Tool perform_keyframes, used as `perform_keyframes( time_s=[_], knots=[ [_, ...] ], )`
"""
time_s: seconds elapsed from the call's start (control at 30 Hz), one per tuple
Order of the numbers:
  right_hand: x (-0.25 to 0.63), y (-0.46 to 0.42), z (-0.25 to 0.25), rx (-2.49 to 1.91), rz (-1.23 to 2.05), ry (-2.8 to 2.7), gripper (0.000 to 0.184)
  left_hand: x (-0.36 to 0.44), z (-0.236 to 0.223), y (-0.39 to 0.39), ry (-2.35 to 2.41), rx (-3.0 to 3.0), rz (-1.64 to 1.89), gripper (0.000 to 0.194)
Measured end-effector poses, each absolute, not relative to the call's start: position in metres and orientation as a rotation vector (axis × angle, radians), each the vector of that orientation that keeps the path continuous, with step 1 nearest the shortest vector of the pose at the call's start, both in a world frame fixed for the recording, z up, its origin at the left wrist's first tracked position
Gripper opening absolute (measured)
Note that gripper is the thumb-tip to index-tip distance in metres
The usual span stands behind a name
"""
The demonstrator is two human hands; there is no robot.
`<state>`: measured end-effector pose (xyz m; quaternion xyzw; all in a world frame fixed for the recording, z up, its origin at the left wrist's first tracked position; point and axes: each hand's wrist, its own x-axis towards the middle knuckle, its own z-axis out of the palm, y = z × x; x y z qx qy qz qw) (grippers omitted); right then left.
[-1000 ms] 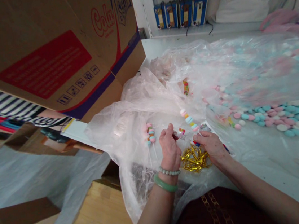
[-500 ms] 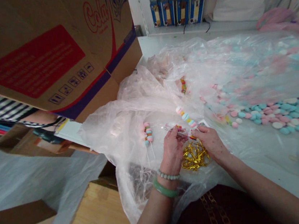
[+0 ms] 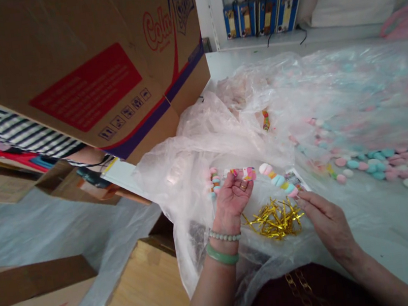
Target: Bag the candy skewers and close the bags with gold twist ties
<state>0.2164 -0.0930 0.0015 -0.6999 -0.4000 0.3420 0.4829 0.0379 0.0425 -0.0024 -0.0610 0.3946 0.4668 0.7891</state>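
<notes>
My left hand (image 3: 232, 200) is palm up, its fingers curled round a small clear printed wrapper (image 3: 242, 173). Just right of it lies a candy skewer (image 3: 278, 180) of pastel pieces, its lower end by the fingertips of my right hand (image 3: 325, 217). That hand rests palm down with fingers stretched over the clear plastic sheet (image 3: 196, 154), beside a heap of gold twist ties (image 3: 275, 217). Another candy skewer (image 3: 214, 182) lies left of my left hand.
A large Cola cardboard box (image 3: 77, 64) looms at the upper left, with a striped sleeve (image 3: 19, 131) beneath it. Several loose pink, blue and white candies (image 3: 388, 170) spread on the right. Blue boxes (image 3: 261, 14) stand on a back shelf. A wooden board (image 3: 146, 289) sits below left.
My hands have come apart. The left hand has turned palm up with the wrapper. The right hand has drawn back to the right of the gold ties, and the skewer now lies flatter.
</notes>
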Motion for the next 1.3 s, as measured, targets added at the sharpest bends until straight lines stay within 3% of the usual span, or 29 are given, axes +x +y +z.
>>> perform_keyframes(
  time_s=[0.77, 1.3],
  knots=[
    [0.225, -0.093, -0.008, -1.755, 0.33, -1.557, 0.023, 0.034, 0.006, 0.043, 0.78, 0.114, 1.027, 0.017],
    [0.221, -0.084, -0.015, -1.843, 0.843, -1.345, 0.024, 0.057, 0.003, 0.031, 0.815, 0.286, 0.98, 0.023]
  ],
)
